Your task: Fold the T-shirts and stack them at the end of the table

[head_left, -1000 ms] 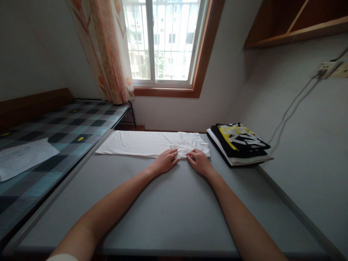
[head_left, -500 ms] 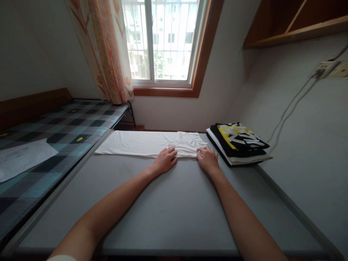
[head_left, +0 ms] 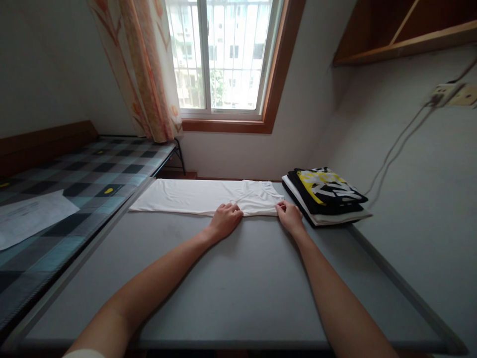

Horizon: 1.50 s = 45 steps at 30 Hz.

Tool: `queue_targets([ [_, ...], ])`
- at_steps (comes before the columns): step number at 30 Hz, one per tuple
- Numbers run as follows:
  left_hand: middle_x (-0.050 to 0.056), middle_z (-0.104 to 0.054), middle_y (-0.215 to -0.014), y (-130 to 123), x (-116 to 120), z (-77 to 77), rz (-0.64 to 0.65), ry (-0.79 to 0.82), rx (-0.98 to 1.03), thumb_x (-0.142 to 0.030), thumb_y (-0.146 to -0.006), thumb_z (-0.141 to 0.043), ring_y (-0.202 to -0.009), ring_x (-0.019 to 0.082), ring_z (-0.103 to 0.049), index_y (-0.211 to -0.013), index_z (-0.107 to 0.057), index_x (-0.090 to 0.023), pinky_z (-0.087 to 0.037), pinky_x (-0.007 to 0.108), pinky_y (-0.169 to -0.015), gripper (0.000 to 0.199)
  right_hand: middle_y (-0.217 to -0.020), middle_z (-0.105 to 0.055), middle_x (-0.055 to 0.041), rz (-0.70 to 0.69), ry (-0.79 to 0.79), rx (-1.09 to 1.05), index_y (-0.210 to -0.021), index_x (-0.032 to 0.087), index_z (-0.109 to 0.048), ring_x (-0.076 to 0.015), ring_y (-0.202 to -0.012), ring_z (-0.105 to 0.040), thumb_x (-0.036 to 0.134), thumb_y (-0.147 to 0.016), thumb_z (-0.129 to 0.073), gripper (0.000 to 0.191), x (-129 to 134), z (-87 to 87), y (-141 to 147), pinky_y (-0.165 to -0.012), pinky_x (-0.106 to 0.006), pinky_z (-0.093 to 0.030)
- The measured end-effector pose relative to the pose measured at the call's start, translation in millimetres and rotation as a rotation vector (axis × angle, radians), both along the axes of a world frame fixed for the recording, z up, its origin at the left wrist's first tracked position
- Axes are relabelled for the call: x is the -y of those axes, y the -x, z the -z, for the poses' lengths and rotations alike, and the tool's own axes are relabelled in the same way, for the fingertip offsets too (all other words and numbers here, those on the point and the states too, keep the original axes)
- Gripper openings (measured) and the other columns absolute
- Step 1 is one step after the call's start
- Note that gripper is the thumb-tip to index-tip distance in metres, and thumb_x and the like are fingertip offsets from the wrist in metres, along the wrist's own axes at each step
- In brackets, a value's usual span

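A white T-shirt point(head_left: 186, 195) lies folded into a long, flat strip across the far part of the grey table point(head_left: 223, 283), its gathered neckline end to the right. My left hand point(head_left: 226, 219) is on the strip's near edge, right of its middle, with fingers bent and closed over the fabric. At the right end, my right hand point(head_left: 289, 216) pinches the near corner between thumb and fingers. Fine wrinkles show in the cloth between the two hands.
Right of the shirt sits a stack of folded black and white clothes point(head_left: 326, 196), the top one printed yellow. A bed with a checked mattress point(head_left: 122, 159) adjoins the table's left side, with a white paper sheet point(head_left: 33, 216) on it. A window point(head_left: 223, 59) is ahead.
My right hand has slid slightly right along the near edge to the shirt's corner, its fingers drawn into a pinch. The left hand stays in place, its fingers more bent.
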<state>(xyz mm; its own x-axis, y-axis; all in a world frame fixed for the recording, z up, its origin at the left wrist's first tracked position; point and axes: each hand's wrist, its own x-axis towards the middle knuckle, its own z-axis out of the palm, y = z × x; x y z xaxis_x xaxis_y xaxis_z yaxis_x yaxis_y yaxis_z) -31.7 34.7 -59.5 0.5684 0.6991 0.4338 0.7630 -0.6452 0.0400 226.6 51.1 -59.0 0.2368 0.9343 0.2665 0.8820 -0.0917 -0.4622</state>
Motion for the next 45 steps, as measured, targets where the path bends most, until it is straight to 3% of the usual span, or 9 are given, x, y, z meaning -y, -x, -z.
queue_targets([
  [5, 0.005, -0.066, -0.096, -1, 0, 0.4, 0.104, 0.023, 0.017, -0.022, -0.096, -0.047, -0.086, 0.016, -0.06, -0.095, -0.07, -0.024, -0.048, 0.03, -0.079, 0.023, -0.081, -0.07, -0.0079, 0.02, 0.007, 0.087, -0.084, 0.023, -0.069, -0.0254, -0.087, -0.056, 0.033, -0.087, -0.053, 0.019, 4, 1.8, -6, -0.076, -0.036, -0.036],
  [9, 0.006, -0.064, -0.099, -1, 1, 0.2, 0.135, 0.038, 0.087, -0.022, -0.096, -0.047, -0.083, 0.015, -0.061, -0.099, -0.069, -0.022, -0.05, 0.029, -0.078, 0.023, -0.094, -0.068, -0.0126, 0.014, -0.071, 0.198, -0.09, 0.021, -0.07, -0.0271, -0.092, -0.053, 0.025, -0.087, -0.052, 0.019, 9, -5.3, -2, -0.078, -0.038, -0.035],
  [11, 0.006, -0.063, -0.1, -1, 2, -0.2, 0.132, 0.043, 0.101, -0.02, -0.095, -0.048, -0.083, 0.015, -0.061, -0.103, -0.068, -0.021, -0.051, 0.029, -0.078, 0.022, -0.099, -0.067, -0.0127, -0.081, -0.138, 0.218, -0.094, 0.02, -0.07, -0.0271, -0.095, -0.053, 0.023, -0.087, -0.053, 0.019, 11, -10.5, 5, -0.08, -0.038, -0.035],
  [16, 0.006, -0.063, -0.101, -1, 2, -3.7, 0.09, 0.042, 0.029, -0.02, -0.093, -0.051, -0.09, 0.018, -0.062, -0.109, -0.064, -0.021, -0.051, 0.029, -0.081, 0.021, -0.086, -0.065, -0.0045, -0.534, -0.113, 0.125, -0.081, 0.021, -0.068, -0.0216, -0.092, -0.054, 0.032, -0.084, -0.06, 0.013, 16, -13.3, 27, -0.087, -0.034, -0.036],
  [18, 0.006, -0.063, -0.099, -1, 2, -6.4, 0.056, 0.048, -0.019, -0.023, -0.094, -0.051, -0.091, 0.019, -0.063, -0.108, -0.063, -0.021, -0.051, 0.03, -0.081, 0.018, -0.086, -0.065, -0.0033, -0.598, -0.089, 0.128, -0.082, 0.022, -0.068, -0.0207, -0.091, -0.054, 0.027, -0.08, -0.061, 0.009, 17, -10.7, 31, -0.087, -0.033, -0.036],
  [25, 0.007, -0.065, -0.091, 34, 1, -13.5, -0.003, 0.057, -0.105, -0.028, -0.094, -0.051, -0.086, 0.02, -0.062, -0.096, -0.065, -0.019, -0.048, 0.032, -0.078, 0.016, -0.091, -0.065, -0.0042, -0.552, -0.029, 0.201, -0.087, 0.022, -0.069, -0.0219, -0.096, -0.054, 0.012, -0.072, -0.054, 0.024, 12, -7.0, 16, -0.088, -0.034, -0.034],
  [29, 0.007, -0.064, -0.086, 86, 1, -16.7, -0.061, 0.066, -0.131, -0.023, -0.094, -0.047, -0.082, 0.019, -0.059, -0.084, -0.067, -0.019, -0.045, 0.031, -0.075, 0.023, -0.095, -0.065, -0.006, -0.47, -0.011, 0.22, -0.09, 0.021, -0.07, -0.0226, -0.098, -0.054, 0.012, -0.075, -0.052, 0.025, 9, -8.0, 4, -0.084, -0.034, -0.034],
  [36, 0.008, -0.066, -0.091, 174, 9, -15.3, -0.212, 0.062, -0.149, -0.026, -0.095, -0.045, -0.088, 0.021, -0.059, -0.085, -0.068, -0.02, -0.043, 0.034, -0.081, 0.025, -0.099, -0.065, -0.0071, -0.424, -0.029, 0.252, -0.091, 0.021, -0.068, -0.0236, -0.101, -0.054, 0.013, -0.077, -0.051, 0.024, 10, -9.3, 1, -0.084, -0.034, -0.033],
  [45, 0.006, -0.071, -0.085, 183, 13, -14.4, -0.276, 0.2, 0.105, -0.032, -0.093, -0.043, -0.082, 0.021, -0.063, -0.089, -0.065, -0.019, -0.043, 0.034, -0.084, 0.026, -0.098, -0.066, -0.0079, -0.275, -0.042, 0.362, -0.085, 0.02, -0.067, -0.0245, -0.094, -0.054, 0.02, -0.081, -0.051, 0.017, 11, -15.1, -3, -0.078, -0.036, -0.033],
])
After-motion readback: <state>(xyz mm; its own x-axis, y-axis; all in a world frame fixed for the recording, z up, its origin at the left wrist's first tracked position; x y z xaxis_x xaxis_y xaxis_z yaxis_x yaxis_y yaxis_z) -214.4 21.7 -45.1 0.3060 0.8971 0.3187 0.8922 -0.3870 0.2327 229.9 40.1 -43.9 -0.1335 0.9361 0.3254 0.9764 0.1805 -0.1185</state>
